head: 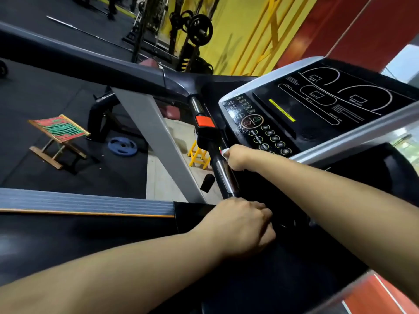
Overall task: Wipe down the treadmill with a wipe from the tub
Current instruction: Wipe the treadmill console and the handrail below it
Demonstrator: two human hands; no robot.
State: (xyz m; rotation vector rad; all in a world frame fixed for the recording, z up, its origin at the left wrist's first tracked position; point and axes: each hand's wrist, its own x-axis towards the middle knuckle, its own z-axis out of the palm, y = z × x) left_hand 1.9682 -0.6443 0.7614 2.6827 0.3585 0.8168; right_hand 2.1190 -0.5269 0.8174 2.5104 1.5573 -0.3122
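Gripping one white wipe (225, 152) against the treadmill (317, 105) handlebar (223, 175), the right hand (237, 158) curls its fingers round it, while the left hand (243, 227) rests curled lower down, grasp unclear.

Looking down over a treadmill (145, 82) in a gym, camera tilted pretty hard. The right hand (235, 158) is up on the front handlebar (223, 171), curled against the shiny metal grip sensor, and there's a bit of white wipe (225, 152) poking out at the top of the fist. The left hand (243, 227) sits lower with fingers curled down onto the black plastic near the bar's end; can't tell if it's holding anything. An orange-red safety clip (204, 121) sits further up the bar. The console (317, 105) with its round buttons is off to the right. On the floor to the left: a little woven folding stool (59, 130), a blue weight plate (122, 146) and a yellow stand (197, 155).
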